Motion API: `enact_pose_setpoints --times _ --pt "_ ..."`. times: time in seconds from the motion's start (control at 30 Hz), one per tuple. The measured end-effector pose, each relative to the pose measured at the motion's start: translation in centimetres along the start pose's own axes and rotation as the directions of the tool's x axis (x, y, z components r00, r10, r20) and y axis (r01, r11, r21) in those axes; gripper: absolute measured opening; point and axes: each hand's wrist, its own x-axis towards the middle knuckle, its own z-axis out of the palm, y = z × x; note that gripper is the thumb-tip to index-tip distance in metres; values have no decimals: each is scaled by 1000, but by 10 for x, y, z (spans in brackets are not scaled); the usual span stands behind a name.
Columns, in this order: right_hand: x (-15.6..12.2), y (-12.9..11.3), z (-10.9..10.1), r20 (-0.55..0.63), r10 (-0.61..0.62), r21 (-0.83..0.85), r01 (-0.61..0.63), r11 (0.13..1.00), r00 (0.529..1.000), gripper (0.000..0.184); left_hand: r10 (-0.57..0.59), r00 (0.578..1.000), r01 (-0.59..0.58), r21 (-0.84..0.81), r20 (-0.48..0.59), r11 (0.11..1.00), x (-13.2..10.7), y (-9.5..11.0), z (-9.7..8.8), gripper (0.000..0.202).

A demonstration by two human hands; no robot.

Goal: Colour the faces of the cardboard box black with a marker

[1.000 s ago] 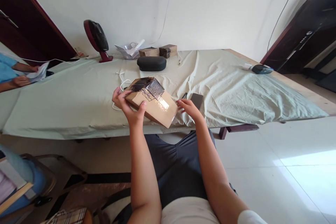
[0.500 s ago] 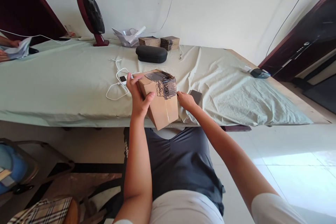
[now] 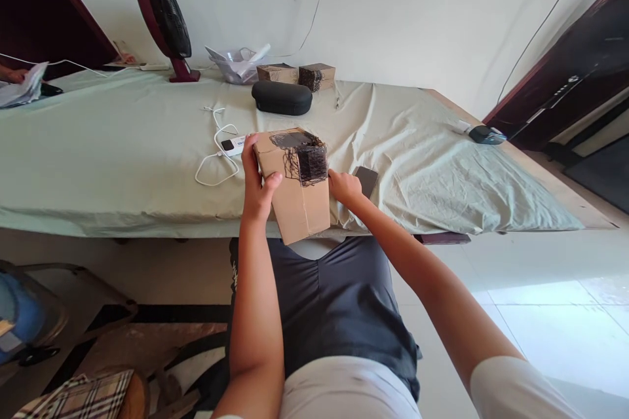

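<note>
My left hand (image 3: 258, 183) grips a brown cardboard box (image 3: 297, 200) by its left side, thumb on the front face. The box is held upright over the near edge of the table, with black scribbled tape across its top. On the box's right side rests my right hand (image 3: 343, 187), its fingers curled against the cardboard. A dark phone (image 3: 366, 180) lies on the cloth just beyond my right hand.
A pale green cloth (image 3: 122, 150) covers the long table. On it lie a white cable with a small device (image 3: 223, 147), a black case (image 3: 282, 97), two small boxes (image 3: 296, 74), a fan (image 3: 164, 13) and a mouse (image 3: 486, 135). Another person's hand with papers (image 3: 19, 82) is far left.
The box was turned from lying tilted to standing upright in my hands. My right hand came in against its right side. The view shifted to the right.
</note>
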Motion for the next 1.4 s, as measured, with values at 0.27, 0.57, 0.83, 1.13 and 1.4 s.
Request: enact_pose_setpoints --times 0.27,0.57,0.83,1.13,1.4 --pt "1 -4 0 28 -26 30 25 999 999 44 -17 1000 19 -113 13 993 3 -1 2 102" --pt "-10 13 -37 -27 90 168 -84 982 996 82 7 1000 -4 -141 20 990 2 -5 -1 96" --pt "-67 7 -72 -267 -222 825 342 450 938 48 -24 1000 23 -187 0 982 2 6 2 95" --pt "-72 -42 -46 -266 -131 894 296 336 955 69 -145 984 162 190 -99 968 -9 38 -6 104" --pt "-75 -48 -45 -270 -205 868 330 372 941 80 -184 938 284 345 -295 895 -14 58 39 144"
